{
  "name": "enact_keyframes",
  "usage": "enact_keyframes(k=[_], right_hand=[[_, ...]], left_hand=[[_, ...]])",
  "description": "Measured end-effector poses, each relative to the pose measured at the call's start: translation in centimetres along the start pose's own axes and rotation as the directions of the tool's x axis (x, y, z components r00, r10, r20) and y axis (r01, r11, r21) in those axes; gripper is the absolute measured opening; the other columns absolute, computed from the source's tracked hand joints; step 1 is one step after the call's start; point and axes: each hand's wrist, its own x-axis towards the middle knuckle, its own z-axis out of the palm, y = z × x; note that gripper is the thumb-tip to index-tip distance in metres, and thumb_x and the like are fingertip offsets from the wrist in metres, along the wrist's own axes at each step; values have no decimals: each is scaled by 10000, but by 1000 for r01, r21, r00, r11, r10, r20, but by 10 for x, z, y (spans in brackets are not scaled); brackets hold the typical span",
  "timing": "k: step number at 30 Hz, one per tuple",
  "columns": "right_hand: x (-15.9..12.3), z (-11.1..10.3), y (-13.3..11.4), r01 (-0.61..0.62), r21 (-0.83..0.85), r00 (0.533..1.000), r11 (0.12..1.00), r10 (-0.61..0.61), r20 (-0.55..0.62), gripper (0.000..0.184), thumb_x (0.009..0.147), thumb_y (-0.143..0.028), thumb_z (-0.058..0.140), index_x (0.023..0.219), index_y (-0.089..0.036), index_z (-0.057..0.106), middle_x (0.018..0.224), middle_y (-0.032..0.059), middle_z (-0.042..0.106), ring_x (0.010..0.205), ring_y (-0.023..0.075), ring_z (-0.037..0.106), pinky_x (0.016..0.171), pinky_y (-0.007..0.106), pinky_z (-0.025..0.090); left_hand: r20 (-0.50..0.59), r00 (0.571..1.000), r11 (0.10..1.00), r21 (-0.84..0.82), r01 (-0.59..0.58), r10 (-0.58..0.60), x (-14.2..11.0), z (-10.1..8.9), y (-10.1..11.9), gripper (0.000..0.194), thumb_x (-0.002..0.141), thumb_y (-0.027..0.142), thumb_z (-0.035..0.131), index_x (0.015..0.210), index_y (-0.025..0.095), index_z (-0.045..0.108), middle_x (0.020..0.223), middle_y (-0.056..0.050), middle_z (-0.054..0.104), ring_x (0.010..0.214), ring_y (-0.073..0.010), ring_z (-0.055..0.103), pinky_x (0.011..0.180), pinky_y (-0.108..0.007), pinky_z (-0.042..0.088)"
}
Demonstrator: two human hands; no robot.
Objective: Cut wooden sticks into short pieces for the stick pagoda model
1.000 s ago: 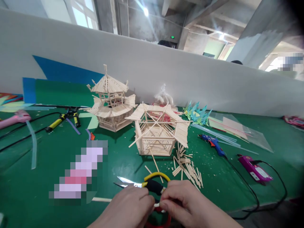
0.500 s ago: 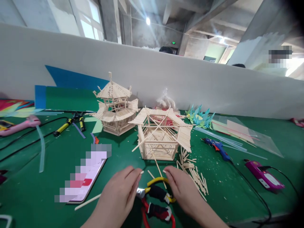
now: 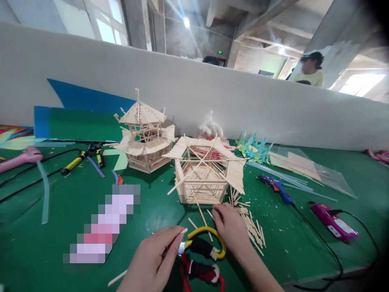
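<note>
My left hand (image 3: 153,257) pinches a thin wooden stick (image 3: 118,278); one end pokes out past the fingertips and the other shows behind the hand. Fingers curled together, my right hand (image 3: 231,228) is low over the table beside a short stick (image 3: 209,213). Whether it grips anything is hidden. Between my hands lie pliers (image 3: 202,247) with yellow and red handles, jaws partly behind my left fingers. Just beyond stands an open-topped stick pavilion model (image 3: 203,192) with crossed sticks across its top. Loose cut sticks (image 3: 253,229) are heaped right of it.
A taller two-roofed stick pavilion (image 3: 146,146) stands back left. A phone (image 3: 103,227), blurred out, lies left. Right are a blue glue gun (image 3: 278,188) and a corded magenta device (image 3: 334,223). Yellow-handled pliers (image 3: 74,162) and a pink glue gun (image 3: 22,160) lie left. A white partition (image 3: 258,109) runs behind.
My right hand has moved forward and slightly right, toward the loose sticks. A short stick now shows by its fingertips. My left hand has lowered slightly, still with its stick.
</note>
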Motion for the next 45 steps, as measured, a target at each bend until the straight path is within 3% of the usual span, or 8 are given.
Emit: enact_keyframes(k=[5,10,13,17,20,25,33,45], right_hand=[[-20,-24,-2,61,251,998,966,-52,-41,204,856,-225,376,920,-201,568,824,37,583,772,147,543,683,226,417],[-50,-11,-5,117,261,980,958,-154,124,162,813,-162,419,902,-189,552,830,51,564,775,168,527,677,263,425],[-58,-1,-9,159,122,960,980,-182,214,252,782,-112,415,998,-178,526,936,85,549,864,210,502,738,326,420],[-51,-3,-21,185,-29,934,982,-167,316,254,771,-113,413,979,-181,543,913,86,563,837,230,501,738,368,417],[-41,-5,-29,229,-87,920,970,-186,346,213,756,-161,458,942,-188,559,906,80,570,841,239,498,749,380,408],[-37,2,-35,226,-120,917,967,-169,361,165,764,-188,474,900,-183,569,894,73,578,840,233,502,755,362,406],[-22,-7,-18,165,-155,961,974,-124,246,203,845,-191,375,935,-200,556,882,46,577,835,172,520,744,265,399],[27,5,-12,154,-285,946,946,-57,320,165,677,-48,454,744,-97,596,753,171,643,717,271,612,617,325,412]], left_hand=[[57,997,996,-70,60,-56,3,5,6,233,817,259,414,699,197,605,649,-20,625,637,-160,588,592,-212,441],[66,961,917,-287,277,-270,2,4,1,195,777,326,492,756,202,640,668,-6,615,641,-157,541,593,-214,408],[100,894,745,-516,422,-437,-4,4,-8,204,731,369,553,794,207,660,616,18,579,578,-128,475,545,-206,382],[180,791,436,-753,493,-584,-10,6,-11,230,680,370,621,805,187,679,584,26,550,568,-101,432,527,-185,353],[202,786,352,-810,470,-584,-14,6,-8,222,669,355,640,772,164,687,528,40,508,500,-75,365,458,-172,282],[207,789,318,-833,452,-579,-19,5,-10,197,675,343,637,752,166,675,530,40,507,490,-74,343,460,-184,263],[213,774,264,-858,440,-596,-16,6,-8,198,653,351,653,708,162,650,516,41,501,474,-76,352,459,-196,255],[325,764,21,-915,404,-557,-17,19,-6,164,669,292,651,740,144,659,445,63,433,376,-31,276,396,-181,193]])
